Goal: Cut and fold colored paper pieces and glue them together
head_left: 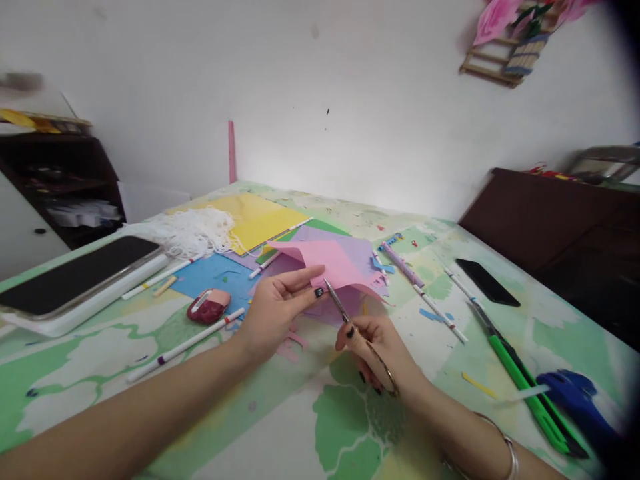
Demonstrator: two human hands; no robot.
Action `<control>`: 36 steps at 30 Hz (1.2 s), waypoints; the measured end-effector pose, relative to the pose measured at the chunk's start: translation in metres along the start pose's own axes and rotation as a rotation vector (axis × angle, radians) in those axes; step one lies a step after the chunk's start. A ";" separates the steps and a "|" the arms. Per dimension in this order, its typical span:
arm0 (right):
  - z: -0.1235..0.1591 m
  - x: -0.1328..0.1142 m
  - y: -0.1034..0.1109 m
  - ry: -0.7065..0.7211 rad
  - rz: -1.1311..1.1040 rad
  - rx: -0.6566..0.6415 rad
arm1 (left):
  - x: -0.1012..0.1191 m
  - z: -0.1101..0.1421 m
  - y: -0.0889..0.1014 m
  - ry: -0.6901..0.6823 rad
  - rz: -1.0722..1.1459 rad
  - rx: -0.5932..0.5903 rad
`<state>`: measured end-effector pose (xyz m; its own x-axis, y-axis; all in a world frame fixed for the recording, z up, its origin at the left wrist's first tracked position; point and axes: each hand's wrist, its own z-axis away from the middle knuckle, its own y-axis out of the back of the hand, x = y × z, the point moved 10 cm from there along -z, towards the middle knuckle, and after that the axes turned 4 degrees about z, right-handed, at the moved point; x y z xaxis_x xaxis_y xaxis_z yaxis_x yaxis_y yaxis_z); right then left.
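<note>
In the head view, the left hand [274, 308] pinches the near left edge of a sheet of pink paper [333, 259] between thumb and fingers, the sheet curving up in the middle of the table. The right hand [376, 350] is closed around a pair of metal scissors [342, 309], fingers curled at the handles; the blade tips point away from the person and meet the paper's near edge beside the left thumb. How far the blades are parted is too small to tell.

Behind and under the pink paper lie lavender sheets [364, 250], with a green sheet [330, 227] and a yellow sheet [265, 219] beyond. To the left, a tangle of white yarn [197, 227] touches the yellow sheet, and a blue sheet [197, 279] lies near a maroon-and-pink case [213, 308]. A white marker [186, 343] lies slanted by the left forearm; pink scraps [293, 345] lie between the hands. Farther left, a smartphone [83, 270] rests on a white box [83, 319]. On the right are a lavender paper roll [401, 262], a green utility knife [527, 387] and a blue glue gun [575, 393], all on the green-and-white tablecloth [270, 427]
</note>
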<state>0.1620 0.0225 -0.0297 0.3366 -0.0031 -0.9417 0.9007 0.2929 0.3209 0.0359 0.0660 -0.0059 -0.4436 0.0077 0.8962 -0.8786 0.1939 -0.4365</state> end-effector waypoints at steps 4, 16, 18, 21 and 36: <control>0.003 -0.007 0.010 0.005 0.048 -0.060 | 0.006 -0.001 0.001 0.004 -0.074 0.017; 0.013 -0.012 0.027 -0.068 0.190 -0.220 | 0.018 0.001 -0.004 -0.031 -0.377 -0.069; 0.012 -0.009 0.028 -0.085 0.237 -0.240 | 0.015 0.002 -0.007 -0.031 -0.425 -0.110; 0.011 -0.007 0.030 -0.113 0.284 -0.239 | 0.009 0.004 -0.010 0.008 -0.444 -0.160; 0.010 -0.003 0.035 -0.135 0.306 -0.266 | 0.016 0.000 -0.004 -0.001 -0.515 -0.105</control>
<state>0.1948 0.0228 -0.0146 0.6259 0.0026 -0.7799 0.6573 0.5365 0.5293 0.0327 0.0651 0.0101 0.0414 -0.1155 0.9924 -0.9605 0.2691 0.0714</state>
